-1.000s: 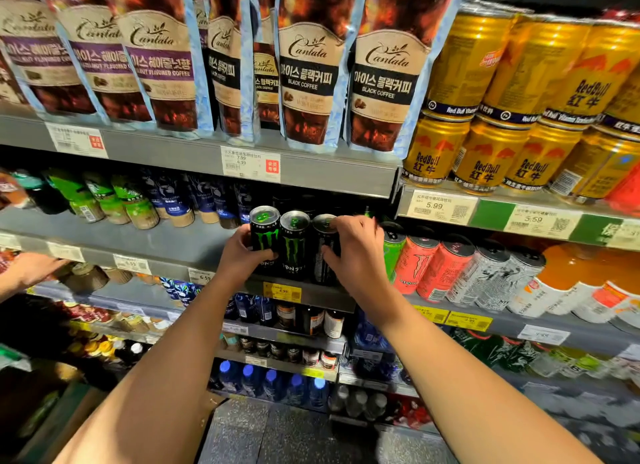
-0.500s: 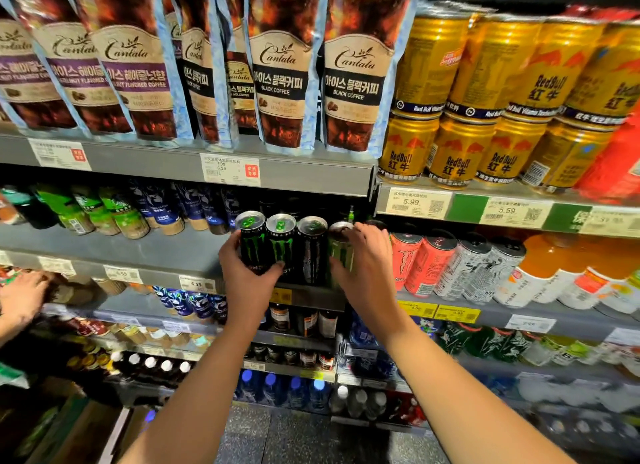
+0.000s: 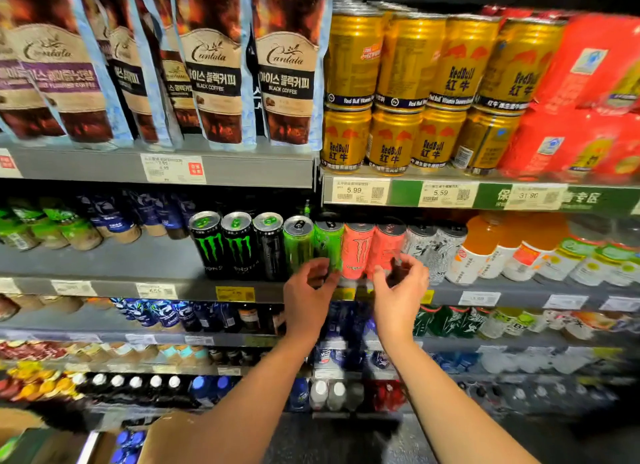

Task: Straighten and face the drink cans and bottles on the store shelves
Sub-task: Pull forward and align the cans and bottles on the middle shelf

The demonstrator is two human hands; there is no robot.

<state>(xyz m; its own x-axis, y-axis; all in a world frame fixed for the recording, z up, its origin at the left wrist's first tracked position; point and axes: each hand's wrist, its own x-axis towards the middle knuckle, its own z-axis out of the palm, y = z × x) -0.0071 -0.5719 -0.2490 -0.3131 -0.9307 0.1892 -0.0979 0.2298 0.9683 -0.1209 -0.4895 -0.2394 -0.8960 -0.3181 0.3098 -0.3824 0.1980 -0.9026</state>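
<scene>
Reaching w/ both hands to the shelf front edge, left hand fingers curl loosely at the green can base, right hand fingers half-open, gripping nothing, by the coral can, prob. to rotate logos fwd.

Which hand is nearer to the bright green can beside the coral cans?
Left. The left hand is at the base of the bright green can, fingers about touching it. The right hand is further right, before the coral cans.
</scene>
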